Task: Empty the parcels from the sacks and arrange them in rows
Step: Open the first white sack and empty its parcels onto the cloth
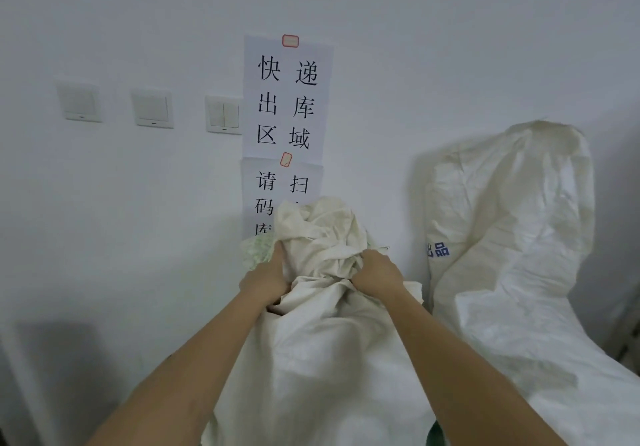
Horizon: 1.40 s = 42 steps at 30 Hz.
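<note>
A full off-white woven sack (322, 352) stands in front of me against the wall, its mouth bunched into a crumpled top. My left hand (265, 279) grips the gathered fabric on the left side of the neck. My right hand (375, 272) grips the bunched fabric on the right side. A second, taller white sack (512, 255) with blue print leans against the wall to the right. No parcels are visible; whatever the sacks hold is hidden.
Two paper signs (287, 99) with black characters are taped to the white wall behind the sack. Three light switches (152, 109) sit to their left. A dark shadow falls on the wall at the lower left.
</note>
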{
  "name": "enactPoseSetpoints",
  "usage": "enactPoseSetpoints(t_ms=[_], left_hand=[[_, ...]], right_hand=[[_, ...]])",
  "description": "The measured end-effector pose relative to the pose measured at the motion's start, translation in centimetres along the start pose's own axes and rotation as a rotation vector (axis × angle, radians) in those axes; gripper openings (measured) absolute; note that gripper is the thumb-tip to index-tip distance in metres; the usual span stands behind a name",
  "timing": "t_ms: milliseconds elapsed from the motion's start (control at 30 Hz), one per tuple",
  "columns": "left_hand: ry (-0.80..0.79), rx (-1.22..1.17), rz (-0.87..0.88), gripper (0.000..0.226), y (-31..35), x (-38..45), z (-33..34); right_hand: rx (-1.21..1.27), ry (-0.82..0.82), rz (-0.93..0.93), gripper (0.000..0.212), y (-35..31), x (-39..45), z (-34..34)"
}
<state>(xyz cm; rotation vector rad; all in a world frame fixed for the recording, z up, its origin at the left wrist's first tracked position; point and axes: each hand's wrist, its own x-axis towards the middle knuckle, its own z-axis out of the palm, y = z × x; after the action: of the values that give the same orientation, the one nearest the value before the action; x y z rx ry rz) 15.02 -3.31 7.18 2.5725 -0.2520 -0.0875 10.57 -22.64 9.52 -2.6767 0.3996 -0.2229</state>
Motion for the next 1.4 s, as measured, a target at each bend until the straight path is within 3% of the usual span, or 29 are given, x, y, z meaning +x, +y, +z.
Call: enactPoseSetpoints(t_ms=[133,300,433,567,700,867,1000,1133,1267,1400], left_hand=[[-0.006,-0.153,0.101,0.087,-0.8,0.6,-0.8],[0.127,-0.551,0.233,0.070,-1.2,-0.2,-4.3],[0.206,-0.535,0.170,0.068,-0.1,-0.9,-4.3],[0.373,-0.658,0.208,0.063,1.1,-1.5,-5.8],[0.320,-0.599,0.183,0.060,2.2,-1.6,-6.1],[0.423,-0.657,0.235,0.050,2.9,-2.2,-7.6],[0.349,-0.433,0.243,0.043,3.2,-2.4,-7.7],[0.449,-0.637,0.282,0.043,3.4,-2.8,-8.6],[0.244,-0.724,0.116,0.059,3.2,-3.9,-8.5],[0.080,-0.779,0.034,0.066,4.0,-5.1,-8.7]], right_hand=[[0.168,0.032,-0.037,0.016,-0.5,0.0,-1.0],[0.390,0.196,-0.204,0.022,-1.1,-0.3,-3.7],[0.407,0.160,-0.110,0.040,-2.0,-0.7,-3.5],[0.512,0.338,-0.242,0.024,-2.7,-1.0,-6.1],[0.453,0.291,-0.238,0.023,-2.5,-0.9,-6.9],[0.548,0.484,-0.370,0.022,-3.1,-1.7,-8.8],[0.418,0.402,-0.372,0.030,-3.8,-2.4,-8.7],[0.566,0.549,-0.501,0.024,-5.1,-3.3,-10.2],[0.383,0.363,-0.348,0.025,-3.8,-3.2,-8.9],[0.361,0.316,-0.289,0.033,-4.0,-3.8,-9.0]])
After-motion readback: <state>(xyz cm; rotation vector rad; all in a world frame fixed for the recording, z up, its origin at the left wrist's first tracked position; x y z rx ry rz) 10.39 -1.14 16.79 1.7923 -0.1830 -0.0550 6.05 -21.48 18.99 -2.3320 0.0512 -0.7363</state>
